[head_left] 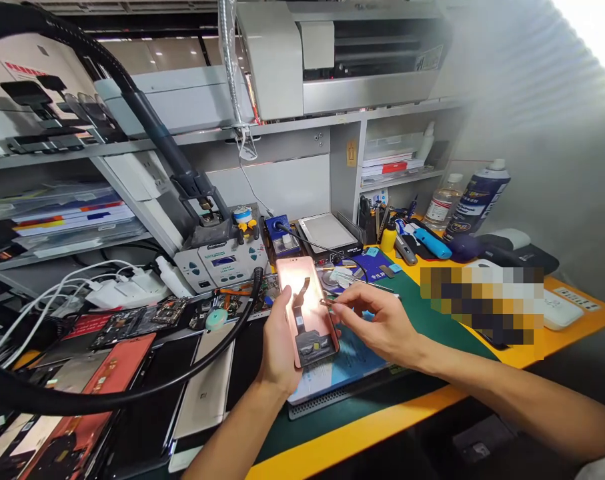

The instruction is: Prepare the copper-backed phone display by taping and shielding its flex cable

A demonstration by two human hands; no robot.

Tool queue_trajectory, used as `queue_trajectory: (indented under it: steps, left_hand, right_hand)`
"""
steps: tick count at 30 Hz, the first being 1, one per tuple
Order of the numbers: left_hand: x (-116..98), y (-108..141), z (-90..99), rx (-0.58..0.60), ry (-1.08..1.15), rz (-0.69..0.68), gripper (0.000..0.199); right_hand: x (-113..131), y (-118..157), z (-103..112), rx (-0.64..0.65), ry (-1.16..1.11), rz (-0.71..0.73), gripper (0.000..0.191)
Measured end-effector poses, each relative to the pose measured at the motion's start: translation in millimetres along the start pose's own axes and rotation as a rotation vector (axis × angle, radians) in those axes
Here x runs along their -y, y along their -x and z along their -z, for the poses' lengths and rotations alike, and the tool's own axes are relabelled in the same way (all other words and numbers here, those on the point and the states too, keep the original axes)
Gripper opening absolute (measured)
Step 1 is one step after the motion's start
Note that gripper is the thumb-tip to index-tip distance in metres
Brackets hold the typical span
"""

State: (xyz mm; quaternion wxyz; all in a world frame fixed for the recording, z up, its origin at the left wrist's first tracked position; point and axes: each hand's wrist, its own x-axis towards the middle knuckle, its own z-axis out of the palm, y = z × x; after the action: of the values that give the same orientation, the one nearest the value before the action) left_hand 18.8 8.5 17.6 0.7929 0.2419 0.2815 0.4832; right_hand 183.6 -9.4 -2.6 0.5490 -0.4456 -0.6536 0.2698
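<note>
A pink phone panel [315,303] is held up near the middle, tilted, with bright glare on its face. A dark flex cable [300,308] and a black part [313,343] show on its lower half. My left hand [281,343] is wrapped round the panel's left edge and lower side, thumb on its face. At the panel's right edge, my right hand [377,320] pinches a small dark piece, too small to name. Below both hands lies a blue-and-white sheet or pad [332,380] on the green mat [417,307].
A black hose [182,380] curves across the left, over several phone panels [205,383]. A rework station [227,263] stands behind. Bottles, a spray can [477,203] and tools stand at the back right. A grey shelf [302,127] runs across the back.
</note>
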Motion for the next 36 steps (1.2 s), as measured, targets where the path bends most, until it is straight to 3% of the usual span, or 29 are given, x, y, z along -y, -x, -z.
queue_trajectory:
  steps: [7,15,20,27,30,36]
  left_hand:
    - [5,3,-12.3,-0.013,0.022,-0.049,0.041]
    - [8,-1,-8.6,0.019,0.015,-0.037,0.046]
    - [8,1,-6.3,0.031,-0.010,-0.057,0.047]
    - [2,5,-3.9,0.032,-0.077,-0.016,0.045]
    - [0,7,-3.1,0.046,-0.187,-0.033,0.046]
    - [3,8,-6.6,0.020,-0.402,-0.138,0.025]
  right_hand:
    - [-1,3,-2,0.082,0.122,0.186,0.007]
    - [-2,4,1,0.105,0.112,0.230,0.006]
    - [-3,5,0,0.005,0.032,0.157,0.002]
    - [-3,-8,9,-0.196,-0.173,-0.087,0.015]
    - [-5,-14,12,-0.230,-0.237,-0.155,0.018]
    - [-8,-13,11,-0.218,-0.289,-0.192,0.020]
